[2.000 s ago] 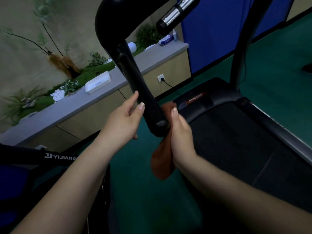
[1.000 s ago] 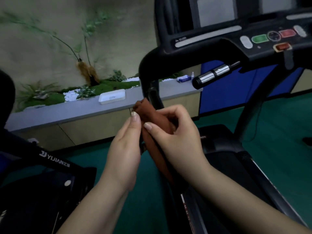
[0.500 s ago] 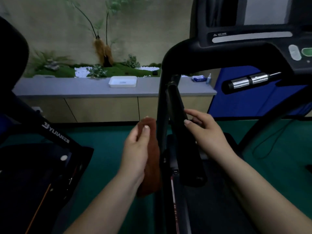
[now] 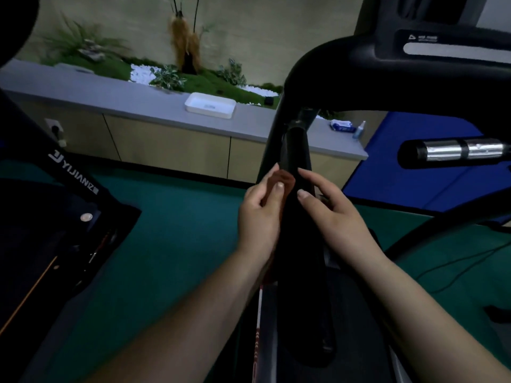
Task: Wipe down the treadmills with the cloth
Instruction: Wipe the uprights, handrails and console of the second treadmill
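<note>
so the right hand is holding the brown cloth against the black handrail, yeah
Not quite: the head view shows the left hand pinching the brown cloth against the black handrail. The right hand holds no cloth; its fingers rest on the rail's other side.

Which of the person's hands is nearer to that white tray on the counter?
The left. The left hand, holding the brown cloth against the treadmill's black arm, sits below and just right of the white tray. The right hand is farther right, beyond that arm.
</note>
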A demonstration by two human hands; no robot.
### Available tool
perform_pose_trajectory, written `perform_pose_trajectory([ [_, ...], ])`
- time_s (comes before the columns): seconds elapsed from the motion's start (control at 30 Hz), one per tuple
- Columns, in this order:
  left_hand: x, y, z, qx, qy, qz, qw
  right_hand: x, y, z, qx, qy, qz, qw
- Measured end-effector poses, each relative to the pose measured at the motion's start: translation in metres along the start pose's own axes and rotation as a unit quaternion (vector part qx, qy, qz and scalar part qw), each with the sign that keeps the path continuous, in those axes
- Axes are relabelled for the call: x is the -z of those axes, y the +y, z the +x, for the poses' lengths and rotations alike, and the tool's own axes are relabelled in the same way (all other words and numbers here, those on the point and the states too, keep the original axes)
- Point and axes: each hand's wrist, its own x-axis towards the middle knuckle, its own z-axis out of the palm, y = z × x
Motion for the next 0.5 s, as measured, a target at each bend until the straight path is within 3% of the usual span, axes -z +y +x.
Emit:
perform_pose_trajectory([
  [0.13, 0.005, 0.000, -0.033, -0.023, 0.051, -0.034, 0.998, -0.001, -0.002, 0.014, -0.006, 0.007, -0.015, 1.000],
  [0.33, -0.010, -0.010, 0.044, -0.008, 0.025, -0.022, 0.999, -0.008, -0.008, 0.026, -0.027, 0.040, -0.019, 0.999],
  [0.5, -0.004, -0.017, 0.020, -0.005, -0.010, -0.012, 1.000, -0.008, -0.016, 0.041, -0.067, 0.056, -0.030, 0.996],
])
